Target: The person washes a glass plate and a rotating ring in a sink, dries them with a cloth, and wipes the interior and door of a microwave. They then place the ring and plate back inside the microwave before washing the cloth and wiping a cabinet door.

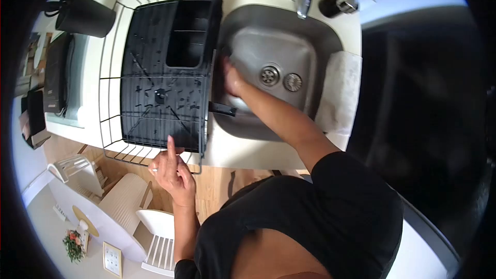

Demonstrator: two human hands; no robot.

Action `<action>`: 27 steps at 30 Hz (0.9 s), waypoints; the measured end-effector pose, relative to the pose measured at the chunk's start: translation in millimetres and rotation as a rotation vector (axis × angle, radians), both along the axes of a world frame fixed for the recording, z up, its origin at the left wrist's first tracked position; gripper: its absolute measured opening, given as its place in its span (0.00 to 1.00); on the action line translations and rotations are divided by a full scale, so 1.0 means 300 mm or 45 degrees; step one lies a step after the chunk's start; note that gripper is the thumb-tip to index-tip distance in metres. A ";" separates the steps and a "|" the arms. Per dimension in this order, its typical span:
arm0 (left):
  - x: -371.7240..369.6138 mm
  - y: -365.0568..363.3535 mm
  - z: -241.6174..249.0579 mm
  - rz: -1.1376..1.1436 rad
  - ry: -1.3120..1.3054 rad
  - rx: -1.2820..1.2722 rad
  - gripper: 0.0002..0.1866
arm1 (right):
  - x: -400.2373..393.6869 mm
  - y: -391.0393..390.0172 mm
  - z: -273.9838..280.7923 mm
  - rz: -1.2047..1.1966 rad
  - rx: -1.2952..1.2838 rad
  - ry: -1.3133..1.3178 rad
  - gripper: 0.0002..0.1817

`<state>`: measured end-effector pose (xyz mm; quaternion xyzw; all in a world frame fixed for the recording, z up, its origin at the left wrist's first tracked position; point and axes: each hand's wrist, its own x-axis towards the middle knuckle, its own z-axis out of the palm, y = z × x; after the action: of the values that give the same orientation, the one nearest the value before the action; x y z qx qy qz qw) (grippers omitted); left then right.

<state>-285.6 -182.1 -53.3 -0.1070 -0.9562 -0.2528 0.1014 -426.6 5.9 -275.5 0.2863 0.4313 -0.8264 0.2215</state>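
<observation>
A black wire dish rack (104, 93) stands left of the sink, with a wet black drip tray (150, 67) inside and a black divided holder (194, 26) at its back right. My left hand (173, 171) is at the rack's front edge, index finger stretched out over the tray's near end, nothing visible in it. Inside the steel sink (274, 41), my right hand (233, 78) is low against the left wall beside the rack. Its fingertips are partly hidden near a small dark patch. A black spout (223, 108) juts from the tray over the sink.
A faucet (303, 0) and a dark bottle (333, 5) stand behind the sink. A pale cloth (341, 90) lies along its right edge. A black container (85, 14) is at the back left. White chairs (157, 232) and a table (124, 201) stand lower left.
</observation>
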 end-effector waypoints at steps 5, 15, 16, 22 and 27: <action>-0.002 0.005 -0.010 -0.015 0.048 -0.044 0.28 | 0.386 0.038 0.080 1.001 0.349 -0.166 0.39; 0.003 -0.008 -0.021 -0.028 0.043 -0.020 0.30 | 0.565 0.636 0.064 2.617 1.555 -0.135 0.16; 0.004 -0.012 -0.023 -0.030 0.037 -0.044 0.30 | 0.524 0.656 0.078 2.591 1.648 -0.132 0.16; 0.001 -0.011 -0.018 -0.047 0.030 -0.039 0.30 | 0.122 0.821 0.129 2.107 2.280 -0.272 0.14; 0.004 -0.009 -0.019 -0.034 0.007 -0.049 0.31 | 0.020 1.133 -0.075 2.088 2.841 0.516 0.21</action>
<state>-284.2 -184.8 -59.0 -0.1225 -0.9591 -0.2355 0.0986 -420.7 345.8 -298.0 -0.1441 0.9197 0.2850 0.2285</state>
